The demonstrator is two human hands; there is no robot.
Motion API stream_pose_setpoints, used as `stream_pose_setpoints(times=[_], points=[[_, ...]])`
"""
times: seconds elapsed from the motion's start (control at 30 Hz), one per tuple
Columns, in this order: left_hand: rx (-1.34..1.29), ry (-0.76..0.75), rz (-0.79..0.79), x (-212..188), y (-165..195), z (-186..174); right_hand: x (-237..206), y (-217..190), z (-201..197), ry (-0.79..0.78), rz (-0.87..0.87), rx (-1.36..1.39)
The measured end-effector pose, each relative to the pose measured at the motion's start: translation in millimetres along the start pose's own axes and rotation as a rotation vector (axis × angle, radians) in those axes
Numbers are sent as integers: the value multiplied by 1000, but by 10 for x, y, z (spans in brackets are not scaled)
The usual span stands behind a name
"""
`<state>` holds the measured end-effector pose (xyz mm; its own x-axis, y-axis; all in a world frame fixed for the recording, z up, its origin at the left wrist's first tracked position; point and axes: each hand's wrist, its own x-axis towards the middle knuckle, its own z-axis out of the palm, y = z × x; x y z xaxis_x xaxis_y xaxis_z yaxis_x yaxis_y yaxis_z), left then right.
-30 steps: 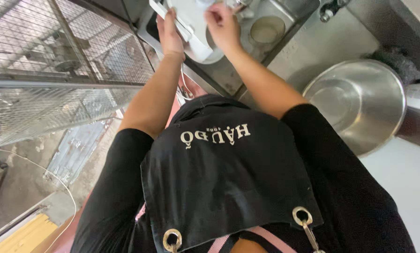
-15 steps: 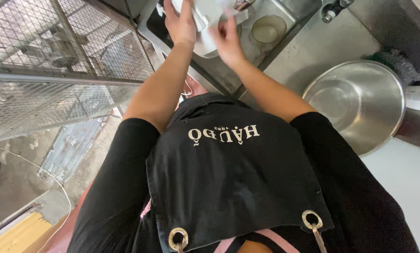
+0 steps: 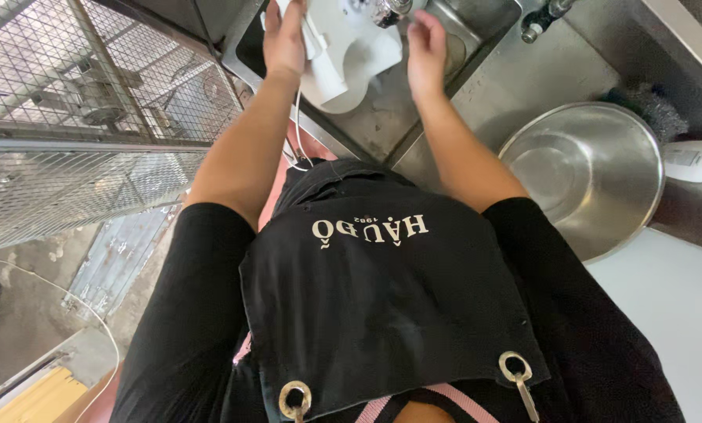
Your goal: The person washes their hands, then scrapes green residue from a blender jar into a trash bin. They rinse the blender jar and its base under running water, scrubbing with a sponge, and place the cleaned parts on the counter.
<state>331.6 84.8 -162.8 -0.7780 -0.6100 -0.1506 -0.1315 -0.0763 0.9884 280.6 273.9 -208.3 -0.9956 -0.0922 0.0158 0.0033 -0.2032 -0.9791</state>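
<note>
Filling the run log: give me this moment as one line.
left hand: grips white appliance over sink | right hand: open, beside appliance | steel bowl: on counter, right

A plastic appliance (image 3: 343, 55) is sitting in the sink (image 3: 476, 31), with the tap (image 3: 540, 19) standing to its right. A metal bowl (image 3: 582, 176) is resting on the bench (image 3: 523, 70) right of the sink, a bottle (image 3: 694, 160) lying just beside it, and a wire cage (image 3: 92, 102) is standing left of the sink.

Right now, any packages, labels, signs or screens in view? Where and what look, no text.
Bottle: lying on the counter at the right edge, beside the steel bowl; white body, pale label patch, yellow end.
Apron print: on the chest of the black apron, centre frame; a row of cream letters, seen upside down.
No signs or screens.
</note>
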Motion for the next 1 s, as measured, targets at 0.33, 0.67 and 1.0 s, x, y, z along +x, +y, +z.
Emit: stream_pose_setpoints(times=[0.33, 0.67, 1.0], points=[[234, -247, -369, 3, 221, -269, 85, 39, 59, -556, 353, -186], [394, -447, -472, 71, 130, -261, -143, -169, 326, -535, -324, -443], [487, -420, -555, 30, 171, -150, 0, -132, 264, -393, -145, -547]])
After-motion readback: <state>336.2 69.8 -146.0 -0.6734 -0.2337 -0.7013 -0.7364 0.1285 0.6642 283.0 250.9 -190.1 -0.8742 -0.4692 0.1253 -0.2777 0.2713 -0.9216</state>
